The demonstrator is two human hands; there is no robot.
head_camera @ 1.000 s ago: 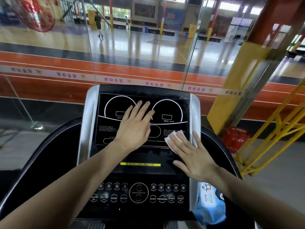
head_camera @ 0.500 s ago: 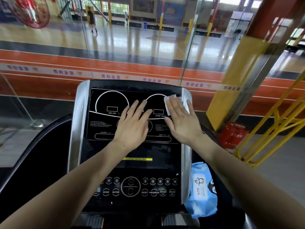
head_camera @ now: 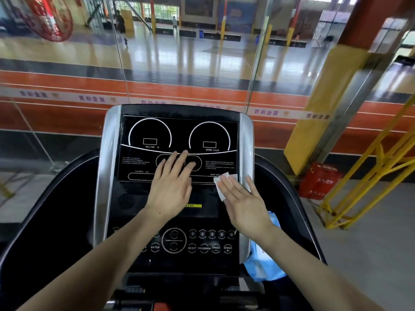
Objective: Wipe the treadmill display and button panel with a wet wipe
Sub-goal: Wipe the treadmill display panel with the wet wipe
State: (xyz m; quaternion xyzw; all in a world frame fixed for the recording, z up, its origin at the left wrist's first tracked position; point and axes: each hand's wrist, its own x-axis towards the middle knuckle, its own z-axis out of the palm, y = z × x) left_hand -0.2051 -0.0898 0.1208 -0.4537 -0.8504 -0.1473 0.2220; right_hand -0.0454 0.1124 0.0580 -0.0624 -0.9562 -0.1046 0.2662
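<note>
The treadmill console stands in front of me, with a black display [head_camera: 179,140] showing incline and speed dials above a button panel [head_camera: 193,248]. My left hand [head_camera: 171,187] lies flat, fingers spread, on the display's lower middle and holds nothing. My right hand [head_camera: 243,202] presses a white wet wipe [head_camera: 221,184] flat against the display's lower right corner, beside the silver side rail [head_camera: 246,153]. Most of the wipe is hidden under my palm.
A blue pack of wipes [head_camera: 262,263] sits in the tray right of the console. Black handrails [head_camera: 45,209] curve down both sides. A glass wall lies ahead; a red box [head_camera: 320,182] and a yellow metal frame [head_camera: 372,180] stand to the right.
My right hand has slid the wipe down from the speed dial at the upper right to the display's lower right corner. My left hand stays flat on the display's middle.
</note>
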